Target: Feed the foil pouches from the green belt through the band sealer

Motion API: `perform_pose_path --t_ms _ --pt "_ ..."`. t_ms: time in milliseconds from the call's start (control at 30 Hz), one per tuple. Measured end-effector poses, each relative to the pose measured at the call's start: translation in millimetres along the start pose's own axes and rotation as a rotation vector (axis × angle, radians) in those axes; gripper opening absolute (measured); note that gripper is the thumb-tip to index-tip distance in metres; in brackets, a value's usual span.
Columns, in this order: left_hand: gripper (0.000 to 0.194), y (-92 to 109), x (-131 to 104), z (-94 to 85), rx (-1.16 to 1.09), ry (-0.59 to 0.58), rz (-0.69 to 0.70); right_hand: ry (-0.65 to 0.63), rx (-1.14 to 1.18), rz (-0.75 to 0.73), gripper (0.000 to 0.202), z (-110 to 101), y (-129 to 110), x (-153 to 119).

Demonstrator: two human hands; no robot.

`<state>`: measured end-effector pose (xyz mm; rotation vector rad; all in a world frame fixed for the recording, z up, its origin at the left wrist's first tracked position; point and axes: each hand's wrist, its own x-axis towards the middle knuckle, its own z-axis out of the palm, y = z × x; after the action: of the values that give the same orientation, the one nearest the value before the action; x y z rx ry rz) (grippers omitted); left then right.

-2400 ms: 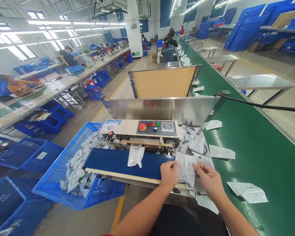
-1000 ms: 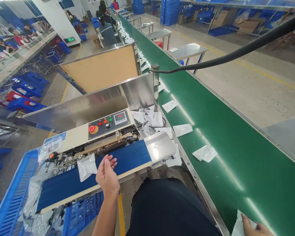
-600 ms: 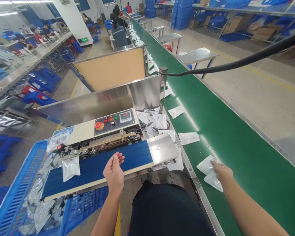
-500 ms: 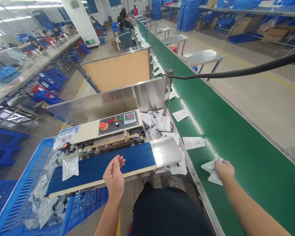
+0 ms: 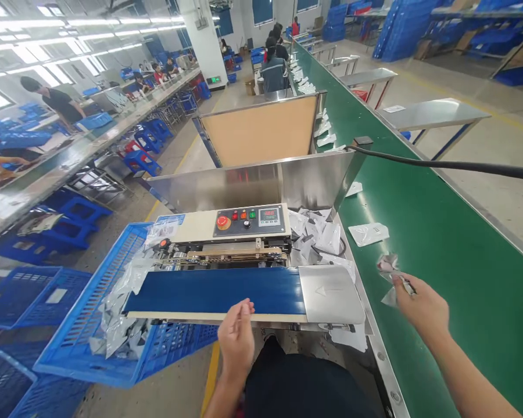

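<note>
My right hand (image 5: 425, 307) is closed on pale foil pouches (image 5: 389, 297) over the green conveyor belt (image 5: 475, 278); how many it holds I cannot tell. A flat white pouch (image 5: 368, 234) lies on the belt just beyond it. My left hand (image 5: 237, 337), its fingers curled together with nothing seen in them, hovers at the front edge of the blue belt (image 5: 218, 290) of a band sealing machine. At that machine's right end is a metal plate (image 5: 331, 293) with an arrow pointing left. Loose pouches (image 5: 318, 235) are heaped behind the plate.
Left of the machine, a blue basket (image 5: 81, 313) holds many pouches. The control panel (image 5: 248, 220) has a red knob and lit display. Behind it rises a metal partition (image 5: 244, 188). A black cable (image 5: 453, 165) crosses above the conveyor. Other people sit farther off.
The view has turned left, so the machine appears farther right. The pouch on the left end of the blue belt is gone from it. My right hand still grips pouches, now with its fingers pointing left.
</note>
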<state>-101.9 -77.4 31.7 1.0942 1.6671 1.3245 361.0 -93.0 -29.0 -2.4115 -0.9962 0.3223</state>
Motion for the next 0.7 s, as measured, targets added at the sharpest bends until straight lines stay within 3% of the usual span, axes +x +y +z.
perform_pose_path --t_ms 133,233,367,533,633,700 --pt "0.035 19.9 0.5 52.5 -0.044 -0.274 0.091 0.087 0.039 -0.320 0.045 -33.3 -57.8 -31.9" --pt "0.045 38.4 3.4 97.0 -0.165 -0.452 0.095 -0.145 0.161 -0.411 0.042 -40.6 -106.9 -57.3" --pt "0.038 40.3 8.1 134.1 -0.205 -0.594 0.034 -0.422 0.295 -0.323 0.047 -27.7 -150.0 -72.9" --pt "0.062 7.5 25.6 149.3 -0.162 -0.441 -0.154 -0.603 0.395 0.005 0.050 1.5 -159.3 -59.2" --pt "0.062 -9.9 42.8 154.3 -0.218 -0.346 -0.321 -0.669 0.441 0.133 0.044 26.0 -168.8 -46.8" --pt "0.058 -16.2 55.1 154.7 -0.258 -0.300 -0.383 -0.654 0.436 0.141 0.038 44.2 -183.6 -41.4"
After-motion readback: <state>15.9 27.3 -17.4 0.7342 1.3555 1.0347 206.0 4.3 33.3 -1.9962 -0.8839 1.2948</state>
